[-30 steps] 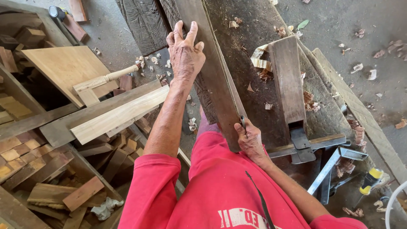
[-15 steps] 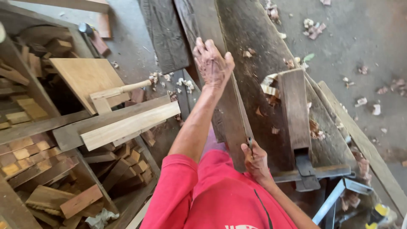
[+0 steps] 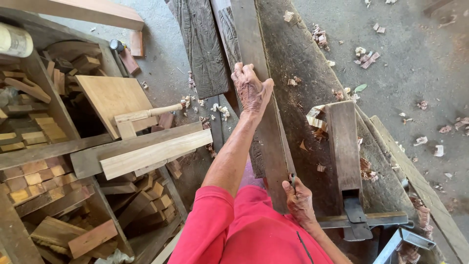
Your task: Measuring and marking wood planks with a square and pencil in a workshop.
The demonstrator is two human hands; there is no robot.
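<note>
Since the earlier frames your left hand point(image 3: 251, 89) has slid back along the plank point(image 3: 264, 117), from near its far end to about the middle, and your view has tipped down with it.

Nearest you, your right hand point(image 3: 299, 200) sits at the plank's near end, closed around a small dark tool point(image 3: 292, 179); only its tip shows, so you cannot tell what kind it is. That tip lies close to your own fingers and points up the board toward your other arm, so a slip along the grain could drive it forward.

Further out, the plank lies lengthwise on the rough table point(image 3: 303, 73), running away from you. Your left hand is spread flat on top of it, fingers draped over the left edge, pressing rather than gripping. Nothing visible clamps the plank, so if that pressure eases, it may skate or twist under the tool.

Just right of the plank a wooden plane point(image 3: 343, 146) rests on the table, with shavings point(image 3: 315, 120) beside it. Loose shavings under the plank could let it rock. A carved board point(image 3: 201, 49) lies to its left, beyond your hand.
</note>
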